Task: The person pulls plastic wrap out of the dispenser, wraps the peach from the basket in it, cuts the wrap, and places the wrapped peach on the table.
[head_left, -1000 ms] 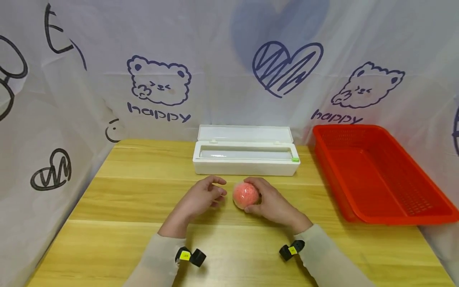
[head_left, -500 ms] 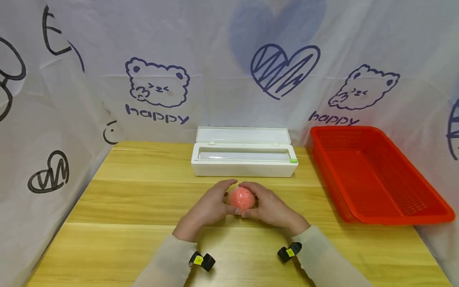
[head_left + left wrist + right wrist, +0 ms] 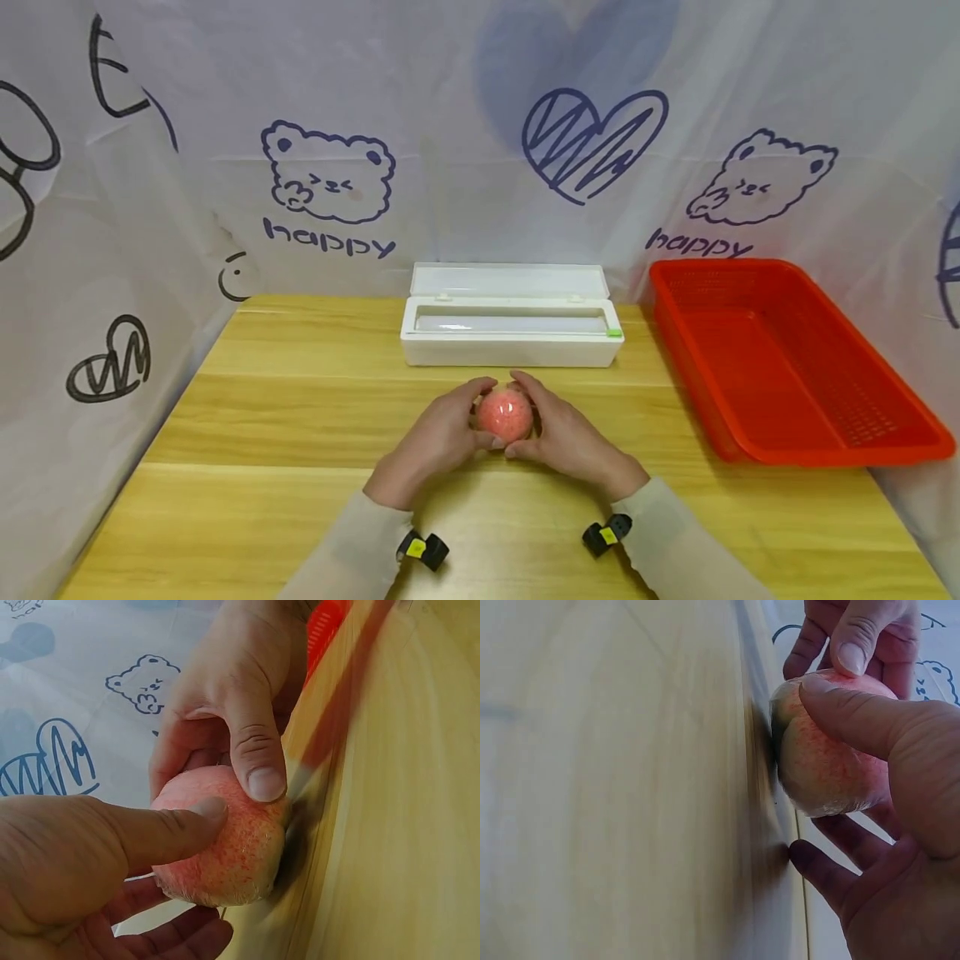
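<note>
A pinkish-red peach (image 3: 505, 416) sits low over the table in front of me, between my two hands. Glossy clear film covers it, creased in the right wrist view, where the peach (image 3: 821, 769) shows a paler side. My left hand (image 3: 438, 433) holds it from the left, its thumb lying across the peach (image 3: 244, 851) in the left wrist view. From the right, my right hand (image 3: 573, 433) grips it with thumb and fingers. The thumbs are close together on the near side. Whether the peach touches the table is hard to tell.
Behind the hands stands a long white cling film dispenser (image 3: 510, 352), lid raised, with a pale roll inside and a green slider at its right end. A red plastic basket (image 3: 738, 400) occupies the right of the wooden table (image 3: 262, 417). Printed white cloth (image 3: 465, 167) hangs behind.
My left hand has come in from the left and now holds the peach too. The peach has shifted slightly left, with my right hand staying on it.
</note>
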Available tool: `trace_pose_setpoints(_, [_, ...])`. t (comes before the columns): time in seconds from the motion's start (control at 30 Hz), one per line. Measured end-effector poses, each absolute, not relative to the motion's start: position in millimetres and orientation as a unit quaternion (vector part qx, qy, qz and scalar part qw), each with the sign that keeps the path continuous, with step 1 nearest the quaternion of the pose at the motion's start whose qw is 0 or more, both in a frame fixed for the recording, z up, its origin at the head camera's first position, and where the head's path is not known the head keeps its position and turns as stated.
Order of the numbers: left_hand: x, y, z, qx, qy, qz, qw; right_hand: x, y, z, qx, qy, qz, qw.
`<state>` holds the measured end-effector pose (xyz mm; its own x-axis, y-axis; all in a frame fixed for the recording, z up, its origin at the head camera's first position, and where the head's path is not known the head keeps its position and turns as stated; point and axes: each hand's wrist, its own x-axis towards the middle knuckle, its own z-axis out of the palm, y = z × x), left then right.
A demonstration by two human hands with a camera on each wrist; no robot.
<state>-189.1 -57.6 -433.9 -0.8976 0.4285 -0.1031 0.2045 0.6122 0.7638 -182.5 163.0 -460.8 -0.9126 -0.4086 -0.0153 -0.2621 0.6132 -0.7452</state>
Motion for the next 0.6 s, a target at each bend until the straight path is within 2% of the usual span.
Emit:
trace_pose_setpoints(0.33, [-186.2,-53.9,-438.1,0.221,0.892,0.376,0.121,-181.4,165.9,-460.6,-0.192,0.896,-0.388,0.098])
trace_pose_setpoints(0.6, [-183.9,-50.6,-440.7,0.216,0.901,0.365,0.092,-180.9,168.2,-461.6,-0.181,0.897,-0.391,0.099])
